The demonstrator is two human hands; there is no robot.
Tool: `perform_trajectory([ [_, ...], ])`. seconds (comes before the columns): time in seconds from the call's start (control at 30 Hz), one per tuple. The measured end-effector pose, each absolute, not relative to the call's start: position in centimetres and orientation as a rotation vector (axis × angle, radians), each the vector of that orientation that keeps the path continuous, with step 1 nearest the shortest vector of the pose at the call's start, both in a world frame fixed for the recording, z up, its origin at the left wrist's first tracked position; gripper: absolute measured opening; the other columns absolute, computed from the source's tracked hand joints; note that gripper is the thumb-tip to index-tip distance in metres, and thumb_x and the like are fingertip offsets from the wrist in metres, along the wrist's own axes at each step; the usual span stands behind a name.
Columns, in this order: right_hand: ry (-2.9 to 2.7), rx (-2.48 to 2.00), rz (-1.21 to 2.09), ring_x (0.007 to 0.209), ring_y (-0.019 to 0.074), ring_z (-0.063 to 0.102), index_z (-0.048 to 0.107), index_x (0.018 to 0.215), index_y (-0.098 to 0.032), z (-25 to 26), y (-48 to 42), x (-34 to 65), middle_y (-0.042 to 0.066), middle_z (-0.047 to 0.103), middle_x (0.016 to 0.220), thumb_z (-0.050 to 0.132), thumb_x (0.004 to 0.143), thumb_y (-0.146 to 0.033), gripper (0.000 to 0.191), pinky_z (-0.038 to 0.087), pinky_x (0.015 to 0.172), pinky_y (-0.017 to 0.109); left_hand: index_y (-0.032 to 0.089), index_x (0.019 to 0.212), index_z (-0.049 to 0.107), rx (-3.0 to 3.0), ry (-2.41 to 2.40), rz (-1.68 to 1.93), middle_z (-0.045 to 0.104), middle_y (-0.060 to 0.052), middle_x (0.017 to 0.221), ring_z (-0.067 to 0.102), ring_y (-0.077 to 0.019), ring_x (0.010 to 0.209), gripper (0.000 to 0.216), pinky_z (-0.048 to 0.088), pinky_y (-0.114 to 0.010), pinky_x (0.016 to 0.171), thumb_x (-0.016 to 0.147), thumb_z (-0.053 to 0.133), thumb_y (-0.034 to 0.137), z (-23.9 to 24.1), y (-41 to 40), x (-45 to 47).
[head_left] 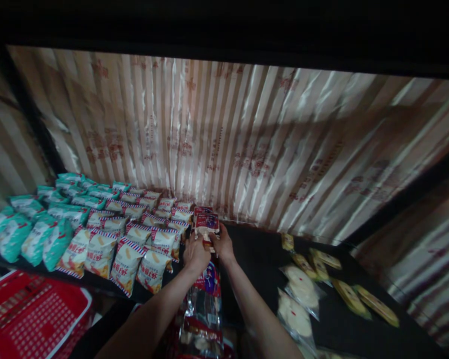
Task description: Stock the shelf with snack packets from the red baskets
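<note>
Both my hands reach onto a dark shelf [252, 254] and hold a small snack packet [207, 223] with a dark red printed top. My left hand [197, 255] is closed around its left side. My right hand [223, 243] grips its right side. Just behind it, a similar dark red packet [203, 210] stands by the back sheet. Between my forearms lies a red and purple bag [209, 279] with shiny clear plastic below it; how it is supported is hidden. White snack bags [149, 269] with striped tops stand in rows close to my left hand.
Teal bags [58, 244] fill the shelf's left end. On the right lie clear packs of pale round food [301, 289] and several yellow packets [349, 295]. A red basket [41, 309] is at lower left. A striped plastic sheet [209, 134] hangs behind; a dark beam [224, 35] runs overhead.
</note>
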State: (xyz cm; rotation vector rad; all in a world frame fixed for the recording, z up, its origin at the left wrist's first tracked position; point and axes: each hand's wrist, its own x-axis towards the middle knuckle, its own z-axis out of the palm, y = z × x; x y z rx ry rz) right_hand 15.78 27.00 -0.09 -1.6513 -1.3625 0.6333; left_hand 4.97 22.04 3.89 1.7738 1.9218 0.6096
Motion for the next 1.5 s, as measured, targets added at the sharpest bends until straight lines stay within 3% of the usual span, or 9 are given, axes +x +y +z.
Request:
perform_trajectory([
  [0.37,-1.607,-1.900,0.323,0.094,0.0220,0.060,0.062,0.108,-0.014,-0.7,27.0,14.6,0.015,0.062,0.105,0.048,0.079,-0.028,0.035,0.043,0.080,0.027,0.015,0.118,0.057,1.793,1.927,0.627,0.054,-0.012,0.125,0.045,-0.0258,0.118,0.043,0.039,-0.034,0.095,0.078,0.042,0.013,3.5,22.7,5.0],
  [0.57,-1.719,-1.939,0.244,0.103,0.0252,0.056,0.062,0.112,-0.015,-0.3,26.8,14.4,0.015,0.060,0.111,0.046,0.081,-0.030,0.037,0.039,0.088,0.032,0.010,0.113,0.059,1.783,1.963,0.570,0.054,-0.013,0.125,0.047,-0.0270,0.115,0.040,0.041,-0.033,0.092,0.077,0.041,0.015,3.3,22.8,4.8],
  [0.87,-1.711,-2.031,0.316,0.106,0.0264,0.052,0.060,0.114,-0.019,-0.6,26.8,14.4,0.015,0.058,0.116,0.044,0.081,-0.034,0.040,0.038,0.087,0.035,0.013,0.112,0.059,1.792,1.978,0.526,0.057,-0.011,0.121,0.047,-0.0266,0.114,0.039,0.043,-0.033,0.088,0.077,0.041,0.015,3.4,22.9,4.8],
  [1.13,-1.763,-1.921,0.226,0.114,0.0246,0.049,0.062,0.109,-0.015,0.1,25.3,14.4,0.014,0.060,0.113,0.044,0.082,-0.029,0.036,0.033,0.096,0.033,0.015,0.108,0.062,1.865,1.944,0.568,0.059,-0.008,0.117,0.050,-0.0234,0.110,0.037,0.042,-0.029,0.090,0.076,0.043,0.015,4.1,21.6,4.5],
  [1.33,-1.751,-1.850,0.201,0.099,0.0205,0.058,0.066,0.102,-0.015,0.8,22.3,14.3,0.012,0.062,0.110,0.043,0.081,-0.021,0.032,0.040,0.089,0.029,0.015,0.104,0.063,1.916,1.866,0.636,0.063,-0.009,0.111,0.054,-0.0214,0.105,0.033,0.042,-0.030,0.090,0.078,0.044,0.015,5.5,18.7,4.3],
  [1.5,-1.733,-1.834,0.191,0.102,0.0211,0.057,0.067,0.099,-0.015,1.3,18.9,14.1,0.013,0.062,0.110,0.045,0.080,-0.018,0.030,0.041,0.088,0.029,0.020,0.102,0.064,1.918,1.793,0.641,0.067,-0.007,0.104,0.059,-0.0187,0.100,0.030,0.044,-0.028,0.086,0.083,0.040,0.020,6.0,15.6,4.1],
])
